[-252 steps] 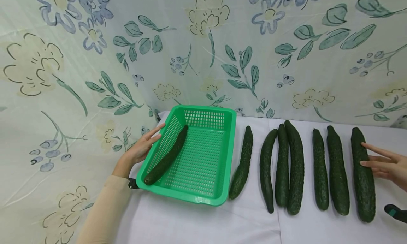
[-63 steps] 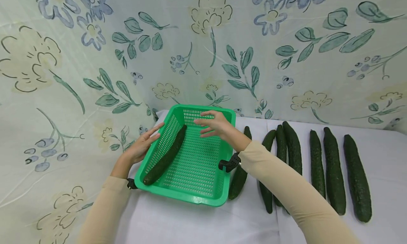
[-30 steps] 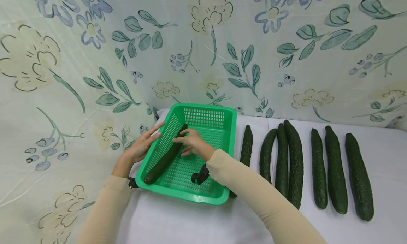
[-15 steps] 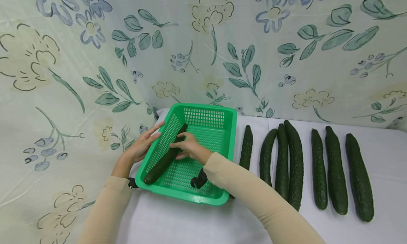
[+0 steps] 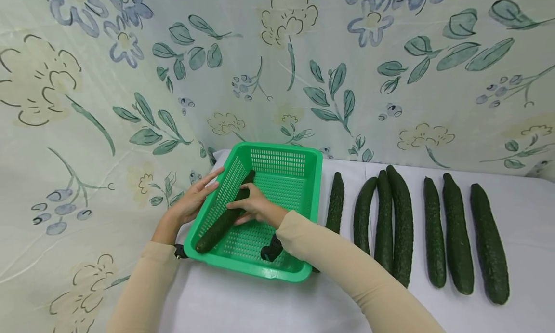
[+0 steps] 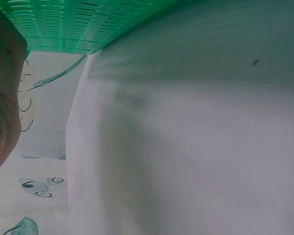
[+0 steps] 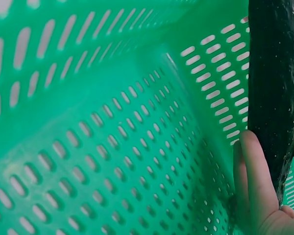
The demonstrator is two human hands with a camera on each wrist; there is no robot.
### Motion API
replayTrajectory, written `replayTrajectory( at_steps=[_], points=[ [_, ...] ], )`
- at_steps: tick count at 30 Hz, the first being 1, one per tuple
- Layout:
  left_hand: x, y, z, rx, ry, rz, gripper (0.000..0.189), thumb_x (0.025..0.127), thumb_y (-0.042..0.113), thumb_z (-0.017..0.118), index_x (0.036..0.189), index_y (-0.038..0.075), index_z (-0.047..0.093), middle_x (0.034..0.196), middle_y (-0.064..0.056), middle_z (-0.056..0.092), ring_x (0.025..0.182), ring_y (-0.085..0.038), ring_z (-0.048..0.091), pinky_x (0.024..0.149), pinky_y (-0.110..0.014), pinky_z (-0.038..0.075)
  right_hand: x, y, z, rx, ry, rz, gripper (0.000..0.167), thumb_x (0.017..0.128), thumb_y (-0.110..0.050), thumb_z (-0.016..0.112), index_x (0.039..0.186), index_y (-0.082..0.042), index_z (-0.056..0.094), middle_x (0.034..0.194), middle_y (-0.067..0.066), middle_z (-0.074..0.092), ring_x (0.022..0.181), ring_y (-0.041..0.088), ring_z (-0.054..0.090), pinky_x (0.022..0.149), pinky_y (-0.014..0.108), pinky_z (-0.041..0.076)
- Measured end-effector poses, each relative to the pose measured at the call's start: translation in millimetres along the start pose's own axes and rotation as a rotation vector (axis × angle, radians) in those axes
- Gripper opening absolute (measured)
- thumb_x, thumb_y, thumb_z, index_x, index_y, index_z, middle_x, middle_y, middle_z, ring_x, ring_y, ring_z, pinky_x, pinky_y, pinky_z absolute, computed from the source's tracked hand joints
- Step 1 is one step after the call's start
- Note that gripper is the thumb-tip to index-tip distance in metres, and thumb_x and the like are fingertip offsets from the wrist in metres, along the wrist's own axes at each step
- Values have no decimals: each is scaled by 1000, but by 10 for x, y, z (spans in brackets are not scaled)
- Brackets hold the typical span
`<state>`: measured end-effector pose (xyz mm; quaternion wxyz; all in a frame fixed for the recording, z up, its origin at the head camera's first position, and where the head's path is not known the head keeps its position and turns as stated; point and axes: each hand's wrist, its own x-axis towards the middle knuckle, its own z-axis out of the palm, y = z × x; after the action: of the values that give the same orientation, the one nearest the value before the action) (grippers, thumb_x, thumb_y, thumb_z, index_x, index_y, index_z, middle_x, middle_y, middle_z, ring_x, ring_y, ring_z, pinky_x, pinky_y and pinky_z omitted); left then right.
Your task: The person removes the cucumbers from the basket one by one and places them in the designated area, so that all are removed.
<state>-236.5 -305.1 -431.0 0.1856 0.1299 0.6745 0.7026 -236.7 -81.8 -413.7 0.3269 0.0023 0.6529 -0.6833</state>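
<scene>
A green plastic basket with slotted walls stands on the white cloth, and one long dark cucumber lies slanted along its left side. My right hand reaches inside and grips this cucumber near its middle; the right wrist view has the fingers on one side of the cucumber and a fingertip at the other. Against the basket's left outer wall rests my left hand, fingers extended along the rim. In the left wrist view only part of that hand shows, beside the basket's underside.
Several cucumbers lie in a row right of the basket: one close beside it, a group of three, and three more with the rightmost at the end. My right sleeve crosses over some. A floral curtain hangs behind.
My right hand has left the rightmost cucumber, which now lies slightly further left, crossed into the basket and closed on the cucumber there. The left hand has stayed at the basket.
</scene>
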Motion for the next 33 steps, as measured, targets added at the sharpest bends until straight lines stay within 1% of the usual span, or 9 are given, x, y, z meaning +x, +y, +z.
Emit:
replayTrajectory(
  at_steps=[6, 13, 19, 21, 23, 27, 30, 33],
  points=[
    [-5, -11, 5, -6, -4, 4, 54, 111, 25, 36, 162, 27, 18, 158, -24, 25, 123, -28, 58, 91, -45, 54, -12, 6, 4, -2, 16, 5, 81, 89, -2, 76, 155, -13, 31, 147, 30, 35, 76, 43, 70, 74, 49, 59],
    [-2, -18, 7, -10, -9, 10, 55, 111, 26, 36, 162, 26, 17, 158, -24, 24, 124, -29, 57, 92, -44, 54, -4, -3, 5, 10, 50, 14, 81, 87, 0, 76, 155, -13, 33, 144, 30, 37, 71, 40, 70, 73, 48, 59],
    [6, -20, 10, -14, -1, 1, 55, 111, 26, 37, 162, 26, 17, 158, -25, 25, 122, -27, 58, 92, -45, 54, 1, -41, -6, 34, 60, 22, 80, 87, 1, 76, 154, -14, 36, 147, 30, 32, 76, 44, 69, 69, 46, 60],
    [11, -19, 9, -12, 0, -1, 54, 111, 25, 37, 162, 27, 18, 158, -25, 25, 122, -27, 58, 92, -45, 54, -11, -60, -13, 33, 63, 24, 79, 87, 1, 76, 154, -14, 37, 145, 30, 35, 75, 44, 70, 67, 45, 60],
    [15, -18, 8, -12, 1, -3, 54, 111, 25, 36, 162, 27, 18, 158, -24, 25, 122, -26, 58, 92, -45, 54, -24, -83, -19, 39, 64, 27, 78, 87, 1, 76, 154, -15, 37, 142, 30, 39, 69, 40, 70, 68, 45, 60],
    [21, -15, 2, -21, -7, -4, 54, 111, 24, 36, 162, 27, 19, 158, -25, 24, 122, -26, 59, 92, -46, 53, -28, -127, -31, 54, 52, 27, 79, 87, -1, 77, 154, -15, 38, 130, 28, 51, 57, 30, 68, 69, 45, 60],
    [18, -12, -4, -23, -10, -2, 53, 111, 24, 36, 162, 28, 19, 158, -25, 25, 121, -25, 60, 91, -46, 54, -42, -164, -37, 54, 28, 27, 79, 87, -2, 77, 154, -16, 37, 120, 26, 57, 57, 30, 68, 71, 46, 60],
    [8, -10, -15, -22, 1, -6, 53, 111, 25, 35, 162, 28, 19, 158, -25, 25, 120, -24, 61, 90, -45, 55, -86, -206, -31, 48, -3, 29, 79, 88, -2, 77, 155, -17, 37, 114, 25, 59, 60, 31, 68, 79, 50, 58]
  ],
)
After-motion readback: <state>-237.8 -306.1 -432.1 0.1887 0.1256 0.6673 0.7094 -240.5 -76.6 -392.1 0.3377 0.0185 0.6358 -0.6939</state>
